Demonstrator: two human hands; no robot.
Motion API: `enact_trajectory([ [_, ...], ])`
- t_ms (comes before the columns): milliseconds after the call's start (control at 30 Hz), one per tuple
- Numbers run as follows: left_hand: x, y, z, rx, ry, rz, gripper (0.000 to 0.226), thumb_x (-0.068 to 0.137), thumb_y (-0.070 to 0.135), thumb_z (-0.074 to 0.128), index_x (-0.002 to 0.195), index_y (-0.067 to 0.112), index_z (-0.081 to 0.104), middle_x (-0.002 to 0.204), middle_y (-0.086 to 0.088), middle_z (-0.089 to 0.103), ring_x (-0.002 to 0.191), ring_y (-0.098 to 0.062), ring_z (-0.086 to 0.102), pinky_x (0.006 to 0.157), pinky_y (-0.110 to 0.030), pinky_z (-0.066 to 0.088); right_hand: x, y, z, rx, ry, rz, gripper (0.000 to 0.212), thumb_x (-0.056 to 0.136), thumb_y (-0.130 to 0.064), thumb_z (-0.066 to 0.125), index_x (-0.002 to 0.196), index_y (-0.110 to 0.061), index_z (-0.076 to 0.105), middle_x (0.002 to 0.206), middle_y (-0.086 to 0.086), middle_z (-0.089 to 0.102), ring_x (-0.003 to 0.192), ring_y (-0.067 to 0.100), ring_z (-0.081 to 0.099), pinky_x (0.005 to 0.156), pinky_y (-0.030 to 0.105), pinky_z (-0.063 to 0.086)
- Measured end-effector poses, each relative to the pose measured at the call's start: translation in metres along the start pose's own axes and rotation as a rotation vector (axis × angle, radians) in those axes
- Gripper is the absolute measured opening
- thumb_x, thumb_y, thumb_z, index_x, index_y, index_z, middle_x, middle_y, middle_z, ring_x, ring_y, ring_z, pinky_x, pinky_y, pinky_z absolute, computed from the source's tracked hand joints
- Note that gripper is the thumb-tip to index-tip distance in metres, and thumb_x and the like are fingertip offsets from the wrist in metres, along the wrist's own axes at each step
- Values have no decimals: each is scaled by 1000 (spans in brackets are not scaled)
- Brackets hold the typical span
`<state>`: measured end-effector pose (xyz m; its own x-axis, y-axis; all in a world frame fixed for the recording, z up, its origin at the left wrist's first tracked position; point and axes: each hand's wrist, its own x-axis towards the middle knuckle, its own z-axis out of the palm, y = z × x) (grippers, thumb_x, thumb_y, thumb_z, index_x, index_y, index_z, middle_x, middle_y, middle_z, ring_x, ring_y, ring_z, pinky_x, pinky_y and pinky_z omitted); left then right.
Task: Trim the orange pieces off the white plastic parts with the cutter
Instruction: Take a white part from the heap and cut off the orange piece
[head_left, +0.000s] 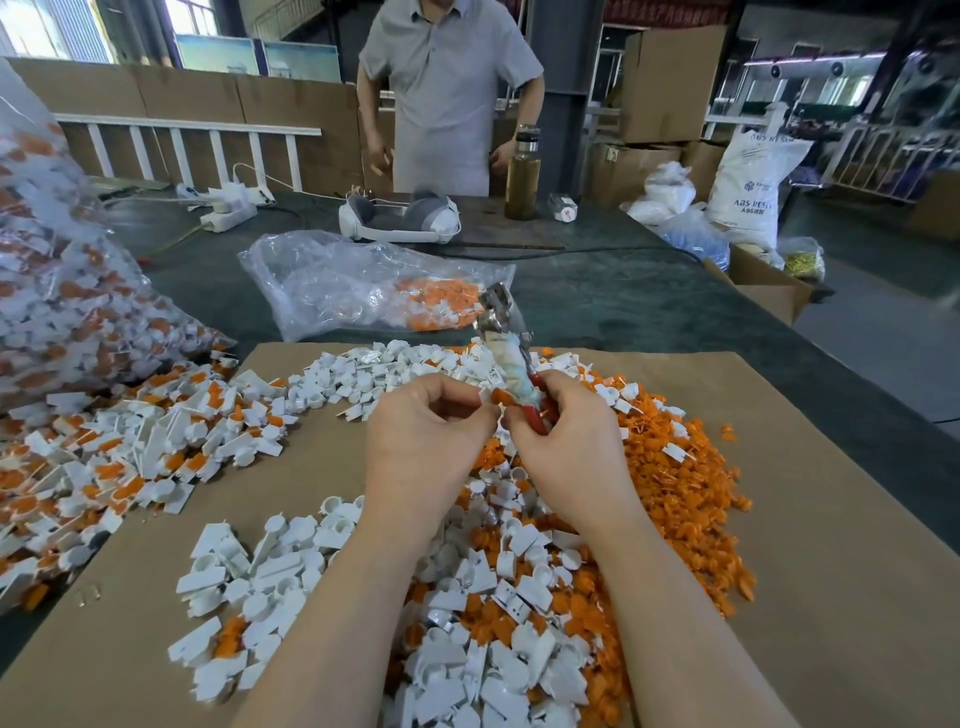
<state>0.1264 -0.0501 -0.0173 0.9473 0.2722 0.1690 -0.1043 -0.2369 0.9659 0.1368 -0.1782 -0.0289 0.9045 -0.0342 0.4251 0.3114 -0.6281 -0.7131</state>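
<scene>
Head view. The left hand (426, 431) pinches a small part (496, 397) between thumb and fingertips; an orange piece and a sliver of white show at the pinch, the rest is hidden by the fingers. The right hand (566, 436) is curled round the red handles of the cutter (506, 345), whose wrapped shank and metal head point up and away from the person, above both hands. Whether the cutter's blades are apart or together cannot be told. The part sits just beside the cutter's handles, below the head and not between the blades.

Handling, as a judgement: the part looks light, rigid and smooth moulded plastic, liable to slip or flick away when cut. Hold it by the white body, leaving the orange piece and its joint exposed to the blades. The orange offcut is small and will likely drop free.

Both hands work above a cardboard sheet (831, 519) on the worktop (623, 291). Untrimmed parts (130, 457) lie heaped to the left, trimmed white parts (249, 587) near the left forearm, and orange offcuts (675, 467) to the right. A clear bag (363, 280) holding more parts lies beyond the sheet.
</scene>
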Motion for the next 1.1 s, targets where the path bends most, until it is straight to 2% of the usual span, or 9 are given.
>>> enact_trajectory([
  [133,1,-1,0,28,32,-16,15,76,33,82,72,25,71,66,12,72,64,-5,67,60,-21,54,0,0,-1,0,-53,-9,14,88,-18,63,102,-18,64,76,-18,56,66,0,53,56,12,36],
  [233,1,-2,-1,40,35,-10,13,81,32,80,76,25,70,67,8,72,68,-10,69,63,-26,56,1,0,-4,55,-107,25,8,88,-18,64,97,-19,63,73,-14,57,65,-1,54,54,13,41],
  [333,2,-2,-3,-65,18,-42,9,84,24,78,81,20,70,69,6,74,70,-8,72,70,-26,56,1,1,-13,169,-170,101,9,88,-17,65,96,-20,65,83,2,66,74,16,62,67,35,54],
  [433,3,-1,-4,-226,0,-85,7,86,16,75,86,13,69,71,2,75,70,-11,74,67,-21,55,0,2,-23,260,-226,156,12,86,-14,65,93,-23,66,91,13,67,81,26,63,70,38,56],
  [533,5,-2,-6,-341,4,-99,5,87,10,73,86,8,69,69,1,74,66,-10,73,61,-16,55,-1,4,-28,250,-309,201,15,85,-14,66,99,-7,65,98,23,64,88,37,63,79,56,54],
  [600,6,-2,-7,-396,5,-98,4,88,8,71,85,8,68,67,3,73,65,-10,72,61,-16,56,-1,5,-30,204,-359,190,22,84,-14,67,102,-1,63,100,25,63,92,41,61,82,61,51],
  [867,10,-4,-11,-508,20,-86,5,89,5,68,85,8,67,66,4,71,63,-10,70,67,-20,58,-3,5,-34,150,-538,183,29,85,-17,67,109,-3,60,107,24,61,96,40,60,89,55,48],
  [1033,11,-5,-11,-487,18,-63,9,90,5,66,82,10,66,63,7,70,62,-8,69,71,-22,59,-3,4,-34,152,-606,153,17,87,-21,68,98,-28,57,109,9,67,98,21,63,92,40,49],
  [1100,12,-5,-11,-473,18,-54,9,90,4,66,83,10,66,63,7,70,62,-9,69,71,-22,60,-3,4,-33,137,-594,139,14,86,-22,69,96,-25,60,99,10,66,89,24,63,86,42,50],
])
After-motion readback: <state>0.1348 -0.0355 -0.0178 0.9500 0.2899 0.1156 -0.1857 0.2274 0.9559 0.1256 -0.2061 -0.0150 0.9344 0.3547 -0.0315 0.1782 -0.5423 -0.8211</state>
